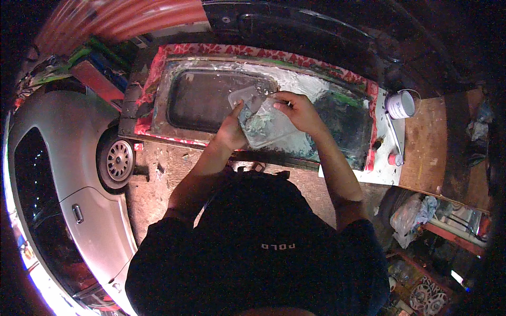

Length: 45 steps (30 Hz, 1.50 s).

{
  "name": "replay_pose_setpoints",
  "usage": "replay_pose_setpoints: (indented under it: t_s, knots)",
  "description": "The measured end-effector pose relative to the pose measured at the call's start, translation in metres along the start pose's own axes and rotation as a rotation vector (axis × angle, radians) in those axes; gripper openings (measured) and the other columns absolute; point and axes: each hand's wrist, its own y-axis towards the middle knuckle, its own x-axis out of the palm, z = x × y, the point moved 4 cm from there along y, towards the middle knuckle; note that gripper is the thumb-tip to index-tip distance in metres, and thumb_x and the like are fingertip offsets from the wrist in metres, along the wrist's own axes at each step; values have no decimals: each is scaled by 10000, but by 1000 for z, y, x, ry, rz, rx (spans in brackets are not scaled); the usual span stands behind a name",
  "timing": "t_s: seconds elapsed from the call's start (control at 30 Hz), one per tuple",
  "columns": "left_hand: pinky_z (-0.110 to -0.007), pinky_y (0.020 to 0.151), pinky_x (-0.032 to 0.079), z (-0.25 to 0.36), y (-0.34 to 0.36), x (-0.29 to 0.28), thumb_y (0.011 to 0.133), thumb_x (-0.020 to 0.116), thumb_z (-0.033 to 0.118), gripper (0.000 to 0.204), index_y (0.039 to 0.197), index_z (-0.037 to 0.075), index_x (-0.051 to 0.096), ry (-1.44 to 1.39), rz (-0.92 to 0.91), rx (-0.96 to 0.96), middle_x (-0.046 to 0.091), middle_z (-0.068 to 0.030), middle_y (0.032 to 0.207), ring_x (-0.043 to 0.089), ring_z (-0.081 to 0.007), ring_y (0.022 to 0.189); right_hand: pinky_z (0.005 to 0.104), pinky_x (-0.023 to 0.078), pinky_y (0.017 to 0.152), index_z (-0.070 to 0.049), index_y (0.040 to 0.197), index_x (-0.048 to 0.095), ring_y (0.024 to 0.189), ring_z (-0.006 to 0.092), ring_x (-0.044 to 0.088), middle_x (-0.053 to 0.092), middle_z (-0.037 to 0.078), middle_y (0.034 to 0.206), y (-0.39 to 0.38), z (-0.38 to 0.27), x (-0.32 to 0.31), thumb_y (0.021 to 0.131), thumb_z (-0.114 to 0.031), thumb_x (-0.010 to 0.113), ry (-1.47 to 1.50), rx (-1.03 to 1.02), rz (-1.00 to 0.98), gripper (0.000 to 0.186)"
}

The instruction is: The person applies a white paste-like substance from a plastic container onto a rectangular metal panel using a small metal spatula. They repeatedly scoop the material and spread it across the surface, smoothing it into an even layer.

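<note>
Translucent, rectangular plastic container, right at the centre of the frame, white paste smeared inside, and here's the left hand gripping it firmly by its left side, thumb up over the edge! The right hand sits at the upper right of the container, fingers curled in a pinch beside the rim; whether they clasp the rim or some small thing, I can't tell. So the container lies between the two, to the right of the left hand's grip and below and left of the right fingertips. Its long axis seems to slant from upper left to lower right, but a clear overlapping flap muddles that call. The left hand is the nearer one, plainly touching.

Under it all, a worn metal vehicle panel with white patches stretches across the middle, bordered by red-and-white patterned cloth. Out right, a white bucket; far left, a silver car.

Now the hidden bits: the left fingers vanish beneath the container, its floor blurs into the white patches behind, the car is cut off by the frame, and the upper right corner drowns in darkness.
</note>
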Motion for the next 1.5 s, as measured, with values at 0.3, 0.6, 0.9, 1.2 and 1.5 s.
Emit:
replay_pose_setpoints:
  t_s: [0.3,0.6,0.9,1.2,1.5]
  knots:
    - [-474,956,449,9,-1,1,977,317,485,548,1280,65,498,2,-137,-164,602,-129,1179,593,-289,1068,349,500,826,-104,1131,635,945,269,651,671,122,1051,11,-31,4,865,-154,632,-27,-50,-216,271]
    - [-482,938,471,12,11,-20,988,288,480,552,1260,52,504,-3,-114,-211,609,-149,1156,614,-299,1034,363,488,875,-91,1115,643,981,273,641,666,126,1063,17,-26,17,872,-146,613,-20,-135,-325,251]
    - [-475,935,475,19,20,-26,1003,279,445,504,1275,73,483,91,-37,-125,610,-139,1151,610,-285,1036,334,486,869,-54,1121,643,967,241,648,672,132,1054,25,-13,23,844,-100,643,-105,-160,-404,280]
    - [-501,934,476,27,30,-50,996,316,436,479,1338,121,429,89,-75,-71,570,-120,1229,592,-309,1073,337,481,878,-56,1127,642,986,251,644,667,143,1065,17,-25,23,851,-101,637,-97,-110,-486,280]
    - [-490,927,482,18,27,-40,954,401,481,579,1406,121,366,59,112,-13,518,-114,1308,592,-296,1074,312,466,901,-16,1142,622,992,199,630,669,129,1077,16,-9,25,846,-85,645,-11,-73,-494,304]
